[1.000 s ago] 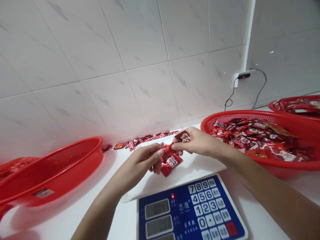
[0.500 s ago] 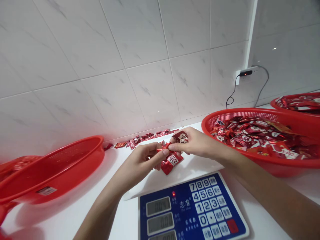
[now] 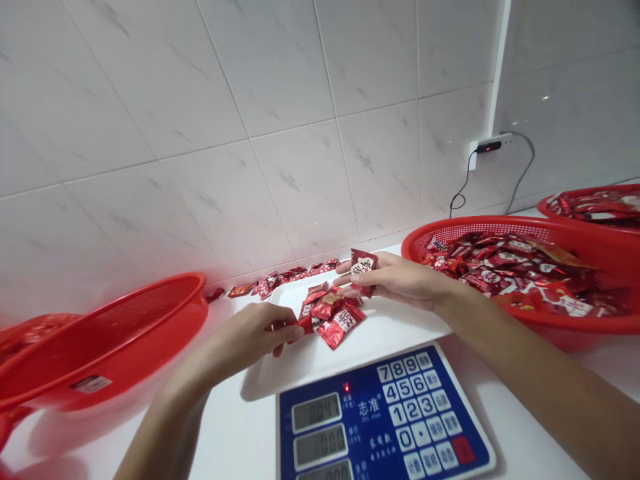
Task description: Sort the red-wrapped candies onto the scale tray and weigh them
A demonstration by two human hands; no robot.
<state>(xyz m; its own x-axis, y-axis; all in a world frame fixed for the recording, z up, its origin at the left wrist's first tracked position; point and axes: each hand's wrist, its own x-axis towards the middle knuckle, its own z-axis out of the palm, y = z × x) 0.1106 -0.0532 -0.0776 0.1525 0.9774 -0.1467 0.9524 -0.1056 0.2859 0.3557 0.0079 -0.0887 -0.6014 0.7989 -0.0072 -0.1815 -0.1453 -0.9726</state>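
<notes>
Several small red wrapped snack packets (image 3: 343, 323) lie in a loose pile on the white tray (image 3: 280, 373) of a digital scale. At the pile's left edge, my left hand (image 3: 263, 330) has its thumb and fingers closed on a red packet (image 3: 307, 325). My right hand (image 3: 400, 280) is over the right part of the tray. Between its thumb and fingers it holds another red packet (image 3: 363, 265) with a pale printed patch, tilted upward. Below the tray is the scale's blue keypad panel (image 3: 370, 440), its display lit.
A red basket (image 3: 550, 230) full of packets stands to the right, with another red basket (image 3: 550, 207) behind it. On the left is a large red basket (image 3: 150, 347). Several packets (image 3: 295, 274) lie along the tiled wall. A cable (image 3: 467, 180) hangs from a wall socket.
My hands have moved apart: the left toward the left, the right slightly rightward with its packet. The pile on the tray between them is now exposed.
</notes>
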